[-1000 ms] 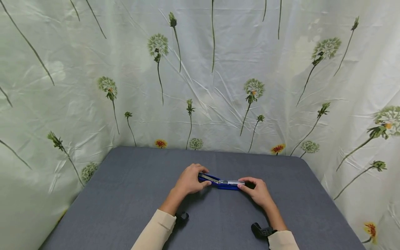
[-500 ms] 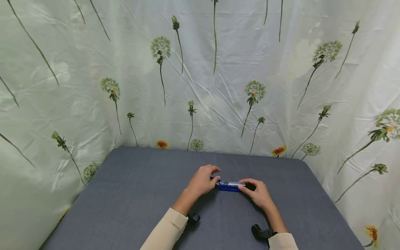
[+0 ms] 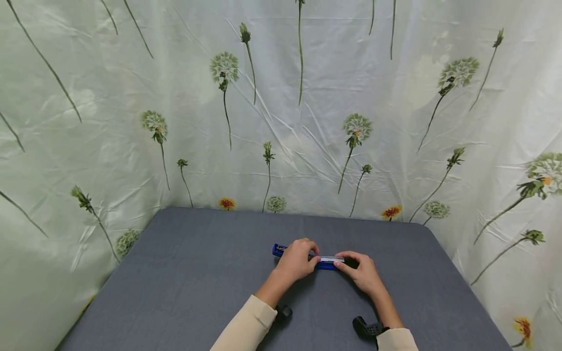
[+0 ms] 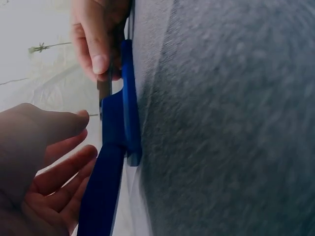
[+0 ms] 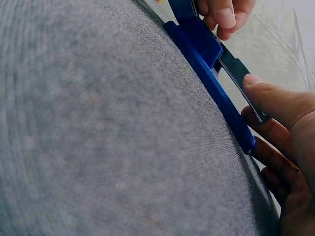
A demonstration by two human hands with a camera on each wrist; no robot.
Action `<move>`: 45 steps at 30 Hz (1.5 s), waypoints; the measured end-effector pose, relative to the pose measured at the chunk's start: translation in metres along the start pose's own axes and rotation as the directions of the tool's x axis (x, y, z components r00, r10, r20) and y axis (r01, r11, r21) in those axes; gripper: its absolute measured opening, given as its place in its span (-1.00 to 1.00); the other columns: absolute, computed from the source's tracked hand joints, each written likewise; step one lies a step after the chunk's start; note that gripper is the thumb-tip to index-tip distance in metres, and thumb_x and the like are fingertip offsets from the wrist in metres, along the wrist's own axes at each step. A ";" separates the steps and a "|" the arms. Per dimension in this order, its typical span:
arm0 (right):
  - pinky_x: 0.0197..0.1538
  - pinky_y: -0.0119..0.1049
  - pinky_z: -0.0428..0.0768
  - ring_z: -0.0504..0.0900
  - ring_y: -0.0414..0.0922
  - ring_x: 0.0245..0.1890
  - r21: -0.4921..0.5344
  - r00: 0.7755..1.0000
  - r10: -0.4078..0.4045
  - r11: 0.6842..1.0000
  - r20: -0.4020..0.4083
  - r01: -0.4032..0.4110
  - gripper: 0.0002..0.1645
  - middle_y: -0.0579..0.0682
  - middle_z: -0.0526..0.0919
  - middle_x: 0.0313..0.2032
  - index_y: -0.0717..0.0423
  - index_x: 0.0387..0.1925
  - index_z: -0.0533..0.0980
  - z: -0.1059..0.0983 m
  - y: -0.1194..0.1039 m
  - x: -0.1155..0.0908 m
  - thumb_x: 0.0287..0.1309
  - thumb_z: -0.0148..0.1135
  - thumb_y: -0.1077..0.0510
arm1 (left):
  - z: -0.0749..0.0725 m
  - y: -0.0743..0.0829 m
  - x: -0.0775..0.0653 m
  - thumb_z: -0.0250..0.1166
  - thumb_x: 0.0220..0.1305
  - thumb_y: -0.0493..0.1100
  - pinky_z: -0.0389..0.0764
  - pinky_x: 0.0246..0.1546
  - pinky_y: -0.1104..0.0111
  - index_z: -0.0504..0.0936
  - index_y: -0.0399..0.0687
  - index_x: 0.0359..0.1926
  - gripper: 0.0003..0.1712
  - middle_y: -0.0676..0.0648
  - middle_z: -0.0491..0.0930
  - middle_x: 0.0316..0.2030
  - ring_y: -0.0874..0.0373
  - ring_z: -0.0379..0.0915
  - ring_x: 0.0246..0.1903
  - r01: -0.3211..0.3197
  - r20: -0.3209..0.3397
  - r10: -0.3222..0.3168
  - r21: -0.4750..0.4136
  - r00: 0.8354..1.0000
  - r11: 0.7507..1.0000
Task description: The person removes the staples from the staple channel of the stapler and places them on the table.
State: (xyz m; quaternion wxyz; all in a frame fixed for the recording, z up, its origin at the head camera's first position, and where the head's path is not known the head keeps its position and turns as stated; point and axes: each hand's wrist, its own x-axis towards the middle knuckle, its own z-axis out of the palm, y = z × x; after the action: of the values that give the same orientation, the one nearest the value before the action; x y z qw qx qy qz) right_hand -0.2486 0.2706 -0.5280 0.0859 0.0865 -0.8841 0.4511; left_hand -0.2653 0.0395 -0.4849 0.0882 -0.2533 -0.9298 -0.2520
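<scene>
A blue stapler stands on the grey table, its top cover swung back to the left and its metal staple channel exposed. My right hand pinches the channel's free right end between thumb and fingers; in the right wrist view the channel is tilted up, apart from the blue base. My left hand hovers over the stapler's hinge part. Its thumb and fingers are loosely bent with a gap between them, and in the left wrist view nothing is held there. The head view hides the hinge behind this hand.
The grey cloth-covered table spreads around the stapler on all sides. A pale curtain printed with dandelions hangs behind and beside it. Black wrist-worn devices sit below both hands.
My left hand has let go of the stapler's top cover and moved right along the stapler to its middle. The cover's left end now shows. My right hand has stayed at the right end.
</scene>
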 end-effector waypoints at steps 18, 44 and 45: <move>-0.01 -0.36 0.57 0.64 -0.29 -0.16 0.013 1.000 -0.011 1.000 -0.010 0.011 -0.75 -0.04 0.80 -0.12 -0.07 -0.08 0.76 0.000 0.001 -0.001 0.21 0.50 0.01 | 0.008 0.003 -0.003 0.51 0.26 -0.06 0.65 -0.05 0.28 0.82 0.07 -0.34 -0.90 0.04 0.72 -0.15 0.10 0.60 -0.11 0.008 -0.004 -0.008 0.071 1.000 0.997; 0.04 -0.30 0.57 0.65 -0.19 -0.10 0.007 1.000 0.028 1.000 -0.010 -0.028 -0.75 -0.06 0.79 -0.10 -0.08 -0.09 0.76 -0.001 -0.003 -0.001 0.20 0.51 0.00 | 0.019 0.011 -0.002 0.56 0.17 0.00 0.61 -0.03 0.15 0.84 0.15 -0.36 -0.90 0.11 0.74 -0.24 0.09 0.62 -0.17 0.094 -0.140 -0.091 0.021 0.986 0.995; 0.04 -0.29 0.57 0.65 -0.19 -0.10 0.011 0.999 0.030 1.000 -0.011 -0.030 -0.75 -0.06 0.79 -0.10 -0.08 -0.10 0.76 -0.001 -0.003 -0.001 0.19 0.51 0.00 | 0.020 0.012 -0.001 0.57 0.17 0.01 0.61 -0.03 0.15 0.84 0.16 -0.36 -0.90 0.11 0.74 -0.24 0.08 0.62 -0.17 0.103 -0.147 -0.099 0.015 0.984 0.995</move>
State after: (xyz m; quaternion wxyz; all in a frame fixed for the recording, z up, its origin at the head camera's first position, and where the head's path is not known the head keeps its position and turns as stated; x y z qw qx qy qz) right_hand -0.2467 0.2698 -0.5256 0.0837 0.0714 -0.8824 0.4574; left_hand -0.2589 0.0580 -0.4971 0.1459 -0.1858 -0.9352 -0.2637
